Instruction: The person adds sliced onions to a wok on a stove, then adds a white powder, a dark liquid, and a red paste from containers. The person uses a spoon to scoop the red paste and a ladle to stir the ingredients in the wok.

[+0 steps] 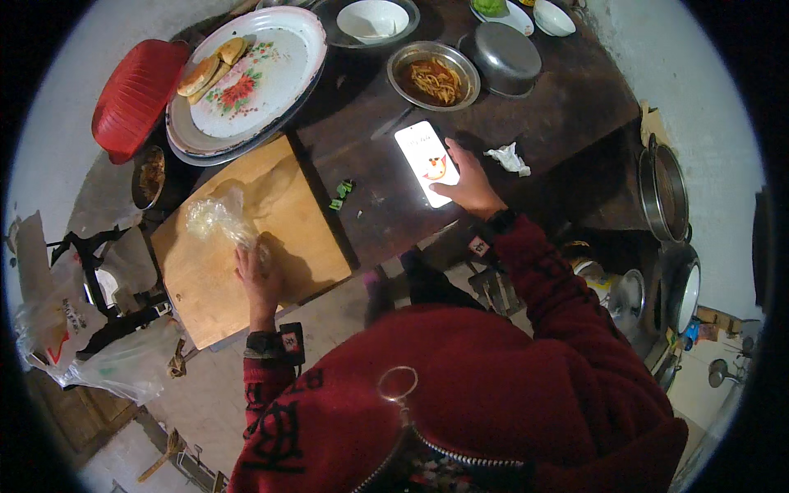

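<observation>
1. Left hand (260, 283) is closed on the near end of a clear plastic bag (220, 215), over the wooden board (304, 238); whether the bag holds anything, I cannot tell.
2. From those fingers, the bag reaches away and leftward, its long axis slanting across the board – the left hand is much the nearer one.
3. Right hand (470, 187) lies to the right of the board, open, thumb over the lower part of a lit phone (419, 152) and fingers beside its right edge; the phone's long axis runs from far left to near right.
4. Beyond the board, a white flowered tray (288, 57) bears browned flatbread (200, 76) at its left side.
5. Beyond and right of the board, a metal basin (475, 80) contains pale strips (436, 84) in reddish sauce – an upturned metal pot (505, 53) sits just beside it.
6. At the board's far-left corner, a small dark bowl (138, 197) contains reddish-brown food (152, 177).
7. Just right of the board lie green scraps (341, 195).
</observation>
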The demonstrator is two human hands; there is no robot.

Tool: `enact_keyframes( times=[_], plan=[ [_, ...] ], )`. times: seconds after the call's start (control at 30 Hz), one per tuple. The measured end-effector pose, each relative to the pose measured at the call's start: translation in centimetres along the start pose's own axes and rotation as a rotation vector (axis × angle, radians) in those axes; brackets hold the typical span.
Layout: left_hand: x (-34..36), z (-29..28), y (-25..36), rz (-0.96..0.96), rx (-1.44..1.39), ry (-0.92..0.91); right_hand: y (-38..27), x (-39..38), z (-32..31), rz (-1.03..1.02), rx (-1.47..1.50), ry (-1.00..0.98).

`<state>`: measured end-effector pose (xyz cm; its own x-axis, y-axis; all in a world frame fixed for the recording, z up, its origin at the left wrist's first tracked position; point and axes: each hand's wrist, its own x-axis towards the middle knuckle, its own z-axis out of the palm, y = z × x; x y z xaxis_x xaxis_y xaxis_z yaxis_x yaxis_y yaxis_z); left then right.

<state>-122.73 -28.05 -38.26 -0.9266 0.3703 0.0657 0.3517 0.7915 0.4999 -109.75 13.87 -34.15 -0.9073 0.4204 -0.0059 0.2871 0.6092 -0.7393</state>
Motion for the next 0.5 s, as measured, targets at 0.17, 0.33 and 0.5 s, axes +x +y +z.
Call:
enact_keyframes(
  times=[0.17,0.33,0.5],
  plan=[
    [0.0,-0.4,0.1,0.006,-0.016,-0.043,-1.7,-0.4,-0.8,0.023,0.112,-0.037],
    [0.1,-0.8,0.2,0.050,-0.120,-0.051,-2.1,-0.5,-1.1,-0.071,0.160,-0.039],
    [0.0,-0.2,-0.4,0.011,-0.064,-0.035,-1.4,-0.8,0.2,-0.093,0.206,0.016]
  ],
)
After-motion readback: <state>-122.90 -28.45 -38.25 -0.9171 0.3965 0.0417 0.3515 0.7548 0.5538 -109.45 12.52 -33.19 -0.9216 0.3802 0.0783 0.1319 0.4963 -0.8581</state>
